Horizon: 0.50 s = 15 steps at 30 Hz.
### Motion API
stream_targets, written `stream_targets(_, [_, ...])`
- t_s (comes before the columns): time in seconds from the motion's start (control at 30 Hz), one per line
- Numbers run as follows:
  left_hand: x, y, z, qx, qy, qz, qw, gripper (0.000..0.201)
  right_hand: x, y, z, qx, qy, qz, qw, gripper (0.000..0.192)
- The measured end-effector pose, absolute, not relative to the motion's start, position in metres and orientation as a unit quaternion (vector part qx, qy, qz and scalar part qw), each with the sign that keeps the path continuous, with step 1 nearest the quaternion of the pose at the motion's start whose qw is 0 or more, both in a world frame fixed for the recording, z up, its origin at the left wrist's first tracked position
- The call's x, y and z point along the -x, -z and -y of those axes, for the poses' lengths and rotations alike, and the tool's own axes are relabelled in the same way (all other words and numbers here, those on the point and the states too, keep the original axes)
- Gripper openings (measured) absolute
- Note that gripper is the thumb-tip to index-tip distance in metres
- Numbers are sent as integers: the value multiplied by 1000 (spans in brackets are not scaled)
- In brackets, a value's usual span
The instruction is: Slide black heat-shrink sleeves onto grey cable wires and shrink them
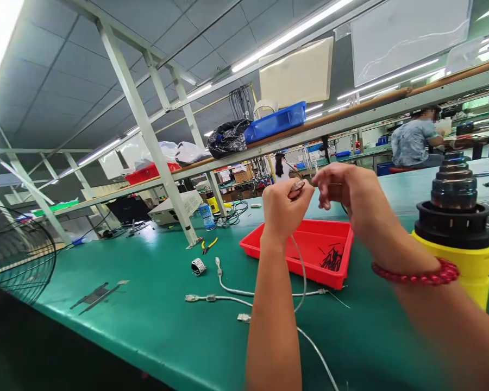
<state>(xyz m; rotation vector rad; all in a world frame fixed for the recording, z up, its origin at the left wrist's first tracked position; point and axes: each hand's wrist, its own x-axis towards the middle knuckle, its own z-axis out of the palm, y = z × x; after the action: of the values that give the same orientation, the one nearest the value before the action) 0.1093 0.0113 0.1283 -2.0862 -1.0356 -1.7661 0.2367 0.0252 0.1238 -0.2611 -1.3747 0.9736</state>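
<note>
My left hand [287, 206] is closed in a fist above the red tray, gripping a grey-white cable [303, 266]. A pale end of it shows between thumb and fingers, and the rest hangs down to the bench. Just to the right, my right hand [350, 190] is raised with loosely bent fingers close to the left fist; nothing shows in them. Below lie more cables of this kind with connectors, among them a USB plug [243, 317] and a cable end [191, 298]. The red tray [252, 247] holds a heap of short black pieces [332, 259].
Yellow-handled pliers [209, 246] and a small white roll with dark print [198, 266] lie left on the green bench [146, 326]. A yellow container with a dark stepped top [454, 233] stands close at right. A shelf post [146, 119] rises ahead; a seated person [415, 138] is beyond.
</note>
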Motion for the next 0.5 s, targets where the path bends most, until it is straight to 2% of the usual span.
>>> stream_targets(0.1, [-111,-129,-7,760,571,310,-23,40,-239,-129,-23,96,-556,567,600,17])
stream_targets(0.27, [-115,-131,3,782,533,274,-170,35,-248,-130,-19,75,-595,573,559,11])
stream_targets(0.37, [-117,-134,9,787,527,249,-202,35,-250,-131,-16,46,-620,571,536,16])
stream_targets(0.5, [-119,-138,15,784,528,253,-208,34,-249,-132,-15,-3,-601,583,547,16])
